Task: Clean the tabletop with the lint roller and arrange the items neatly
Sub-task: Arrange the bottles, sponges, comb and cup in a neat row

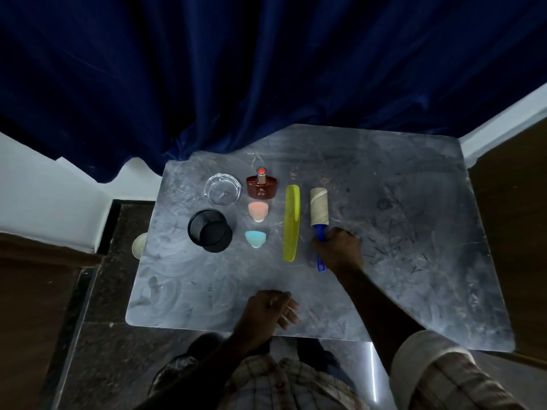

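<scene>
Grey marble tabletop (384, 232): right hand (340, 250) grips the lint roller (319, 210), hiding mid-handle; left hand (269, 313) loosely curled, empty, at six o'clock.

Two sponges (258, 211), one comb (291, 222), roller (319, 211), bottle (261, 187), cup (210, 230), ashtray (222, 190).

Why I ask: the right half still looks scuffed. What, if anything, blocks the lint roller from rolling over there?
Nothing visible does. The right hand grips the lint roller by its blue handle, and the tabletop to its right holds no items. The comb and the other items all lie to the roller's left.
</scene>
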Available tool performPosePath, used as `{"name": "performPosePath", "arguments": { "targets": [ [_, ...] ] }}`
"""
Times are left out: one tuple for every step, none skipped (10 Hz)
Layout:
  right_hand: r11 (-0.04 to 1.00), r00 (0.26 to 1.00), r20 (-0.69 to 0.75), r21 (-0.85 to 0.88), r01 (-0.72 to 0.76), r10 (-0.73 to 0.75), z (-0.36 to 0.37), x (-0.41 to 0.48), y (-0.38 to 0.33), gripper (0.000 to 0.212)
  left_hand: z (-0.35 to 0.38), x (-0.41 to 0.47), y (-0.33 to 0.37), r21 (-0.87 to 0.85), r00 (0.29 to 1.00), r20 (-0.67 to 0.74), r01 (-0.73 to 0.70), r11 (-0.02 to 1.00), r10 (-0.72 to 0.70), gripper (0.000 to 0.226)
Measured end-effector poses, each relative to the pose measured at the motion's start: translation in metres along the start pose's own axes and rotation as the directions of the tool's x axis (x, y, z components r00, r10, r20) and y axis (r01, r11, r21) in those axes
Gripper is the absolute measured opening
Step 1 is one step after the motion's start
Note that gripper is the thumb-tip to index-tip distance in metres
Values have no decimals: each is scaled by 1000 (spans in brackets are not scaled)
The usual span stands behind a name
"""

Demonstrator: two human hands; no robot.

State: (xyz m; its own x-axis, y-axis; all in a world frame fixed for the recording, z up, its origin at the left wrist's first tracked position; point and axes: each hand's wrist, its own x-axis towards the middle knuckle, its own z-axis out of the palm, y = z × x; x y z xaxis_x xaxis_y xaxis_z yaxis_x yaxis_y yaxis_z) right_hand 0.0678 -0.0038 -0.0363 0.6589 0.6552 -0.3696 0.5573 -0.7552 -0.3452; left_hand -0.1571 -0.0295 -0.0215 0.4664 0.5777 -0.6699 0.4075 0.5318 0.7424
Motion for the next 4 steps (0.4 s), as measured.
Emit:
{"name": "performPosePath", "arguments": {
  "targets": [
    [1000,1000,9,5,-27,27,1,2,-1,29,-4,-1,3,8,1000,20,-13,1000,13,37],
    [999,999,13,-21,-30,30,2,1,-2,36,-5,-5,7,31,998,31,-48,998,47,35],
    [999,999,-18,-23,-30,30,0,0,-4,46,-4,-5,11,41,993,51,-107,993,105,34],
    [999,998,-49,-1,-32,32,-2,-3,-4,58,-4,-11,18,60,982,65,-184,981,180,30]
  ]
}}
